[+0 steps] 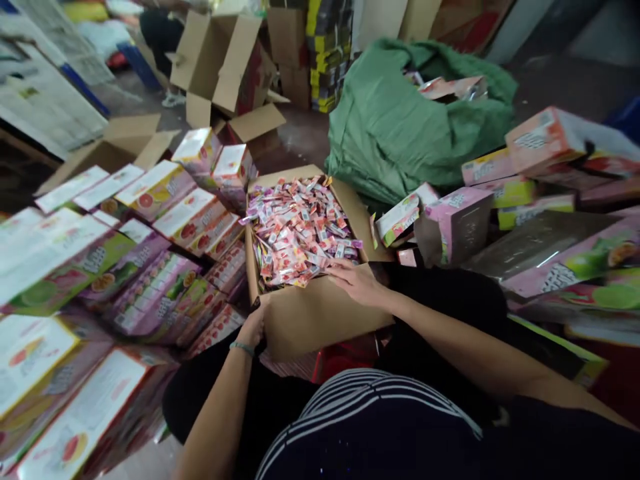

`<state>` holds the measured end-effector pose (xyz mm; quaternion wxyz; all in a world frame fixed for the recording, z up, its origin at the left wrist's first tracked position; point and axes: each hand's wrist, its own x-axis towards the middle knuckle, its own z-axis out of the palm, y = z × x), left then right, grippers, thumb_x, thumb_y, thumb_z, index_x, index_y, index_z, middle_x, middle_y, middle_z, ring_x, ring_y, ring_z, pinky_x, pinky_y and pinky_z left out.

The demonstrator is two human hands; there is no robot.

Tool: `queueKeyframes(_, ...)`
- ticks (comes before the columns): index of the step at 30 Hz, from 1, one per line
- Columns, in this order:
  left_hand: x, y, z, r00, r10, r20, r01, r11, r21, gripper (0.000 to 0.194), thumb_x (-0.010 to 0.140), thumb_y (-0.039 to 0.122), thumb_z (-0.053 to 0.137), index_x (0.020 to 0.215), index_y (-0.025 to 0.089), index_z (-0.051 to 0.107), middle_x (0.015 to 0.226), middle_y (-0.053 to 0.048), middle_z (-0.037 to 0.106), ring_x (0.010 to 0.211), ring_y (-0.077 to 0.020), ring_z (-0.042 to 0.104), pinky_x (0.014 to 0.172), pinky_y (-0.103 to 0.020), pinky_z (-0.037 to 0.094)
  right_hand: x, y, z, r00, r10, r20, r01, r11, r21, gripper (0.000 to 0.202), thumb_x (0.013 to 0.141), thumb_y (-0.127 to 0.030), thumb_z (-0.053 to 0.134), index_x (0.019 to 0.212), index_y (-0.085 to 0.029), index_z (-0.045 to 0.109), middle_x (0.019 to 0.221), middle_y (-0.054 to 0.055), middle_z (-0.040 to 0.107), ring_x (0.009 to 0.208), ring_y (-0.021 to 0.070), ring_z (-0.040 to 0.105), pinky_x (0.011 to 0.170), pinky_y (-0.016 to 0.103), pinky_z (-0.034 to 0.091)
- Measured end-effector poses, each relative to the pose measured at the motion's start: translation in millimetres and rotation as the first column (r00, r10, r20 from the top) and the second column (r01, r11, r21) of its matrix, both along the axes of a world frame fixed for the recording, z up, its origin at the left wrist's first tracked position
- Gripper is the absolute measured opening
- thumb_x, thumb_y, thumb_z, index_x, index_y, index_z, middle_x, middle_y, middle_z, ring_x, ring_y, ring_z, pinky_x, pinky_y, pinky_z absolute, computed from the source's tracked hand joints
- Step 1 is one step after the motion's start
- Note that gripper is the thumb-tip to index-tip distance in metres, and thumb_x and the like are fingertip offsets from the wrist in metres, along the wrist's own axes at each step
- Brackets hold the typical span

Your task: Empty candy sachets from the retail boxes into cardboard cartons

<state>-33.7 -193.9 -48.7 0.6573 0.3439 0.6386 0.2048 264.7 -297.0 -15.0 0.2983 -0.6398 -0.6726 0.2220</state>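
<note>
An open cardboard box (pixel 325 317) stands in front of my lap, filled with a heap of small pink, orange and purple sachets (pixel 300 230). My left hand (pixel 253 328) is closed at the box's near left corner, its fingers partly hidden against the side. Over the near edge reaches my right hand (pixel 357 281), its fingers stretched out and touching the nearest sachets. No sachet is clearly gripped in it.
Printed fruit cartons (pixel 165 190) are stacked on the left. More cartons (pixel 453 220), some open, are piled at the right. A green sack (pixel 380 127) with packaging inside stands behind the box. Large opened cardboard boxes (pixel 200 50) lie at the back left.
</note>
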Motion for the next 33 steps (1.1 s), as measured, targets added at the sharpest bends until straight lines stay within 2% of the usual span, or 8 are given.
queueKeyframes(4,-20.6,17.8,41.6,0.992,-0.051,0.119,0.071,0.983,-0.168,0.032,0.094,0.043,0.061,0.099,0.013,0.072,0.073,-0.013,0.072,0.077,-0.0326,0.075,0.074,-0.046,0.062,44.5,-46.5,15.1,0.969,-0.235,-0.077,0.236,0.972,-0.008,0.046,0.107,-0.043,0.036,0.128,-0.025,0.072,0.137,0.011,0.065,0.131,0.0268,0.061,0.119,0.047,0.046)
queueKeyframes(8,-7.8,22.9,51.9,0.913,0.171,0.371,-0.125,0.982,-0.145,0.081,0.095,0.077,0.03,0.107,0.007,0.069,0.086,-0.02,0.075,0.078,-0.0296,0.074,0.079,-0.043,0.063,59.1,-72.0,21.2,0.913,-0.407,-0.005,0.405,0.907,0.112,0.056,0.106,-0.053,0.037,0.15,-0.025,0.055,0.152,0.014,0.052,0.145,0.0294,0.047,0.125,0.051,0.037)
queueKeyframes(12,26.0,17.4,44.3,0.939,0.122,0.321,-0.163,0.981,0.103,0.092,0.09,0.086,0.015,0.104,0.009,0.065,0.102,-0.025,0.075,0.095,-0.032,0.074,0.093,-0.045,0.059,47.1,-31.1,9.6,0.9,-0.392,0.189,0.361,0.915,0.178,0.072,0.104,-0.055,0.046,0.164,-0.018,0.034,0.172,0.02,0.012,0.161,0.0363,0.011,0.129,0.058,0.024)
queueKeyframes(15,45.9,21.6,42.1,0.992,0.059,-0.108,0.007,0.848,0.53,0.082,0.087,0.085,0.038,0.117,0.013,0.063,0.117,-0.021,0.072,0.112,-0.0352,0.07,0.107,-0.052,0.051,46.4,30.4,-3.7,0.87,-0.397,0.292,0.396,0.916,0.067,0.076,0.103,-0.055,0.052,0.166,-0.02,0.029,0.173,0.021,-0.006,0.16,0.0439,0.0,0.126,0.064,0.024)
queueKeyframes(17,58.1,32.4,40.0,0.875,0.104,-0.472,0.307,0.634,0.71,0.075,0.088,0.075,0.051,0.133,0.015,0.062,0.143,-0.021,0.061,0.136,-0.0373,0.055,0.119,-0.055,0.038,50.3,72.2,-12.1,0.863,-0.381,0.331,0.42,0.906,-0.055,0.078,0.103,-0.052,0.055,0.168,-0.024,0.024,0.173,0.021,-0.008,0.16,0.0454,0.002,0.124,0.065,0.025)
queueKeyframes(19,72.0,47.4,34.1,0.679,0.103,-0.727,0.592,0.509,0.625,0.073,0.094,0.065,0.051,0.148,0.017,0.056,0.165,-0.022,0.039,0.154,-0.0392,0.033,0.125,-0.059,0.025,54.8,106.2,-20.6,0.877,-0.343,0.335,0.422,0.884,-0.2,0.077,0.104,-0.05,0.055,0.169,-0.025,0.021,0.173,0.022,-0.008,0.16,0.0442,0.003,0.123,0.064,0.027)
queueKeyframes(25,111.2,76.0,-4.7,0.279,-0.039,-0.96,0.791,0.576,0.206,0.073,0.103,0.058,0.04,0.165,0.019,0.032,0.172,-0.024,0.022,0.159,-0.0446,0.02,0.122,-0.068,0.022,84.4,131.6,-50.8,0.892,-0.309,0.331,0.398,0.883,-0.247,0.066,0.108,-0.054,0.043,0.167,-0.027,0.029,0.172,0.017,0.017,0.155,0.0356,0.032,0.118,0.051,0.041)
queueKeyframes(33,114.5,79.8,-26.5,0.224,0.056,-0.973,0.804,0.554,0.217,0.078,0.101,0.067,0.035,0.166,0.023,0.031,0.173,-0.02,0.022,0.16,-0.0417,0.02,0.123,-0.067,0.022,188.7,103.0,-71.9,0.822,-0.247,0.513,0.429,0.862,-0.271,0.037,0.102,-0.016,0.05,0.134,-0.008,0.067,0.15,0.022,0.054,0.151,0.0334,0.035,0.124,0.047,0.032)
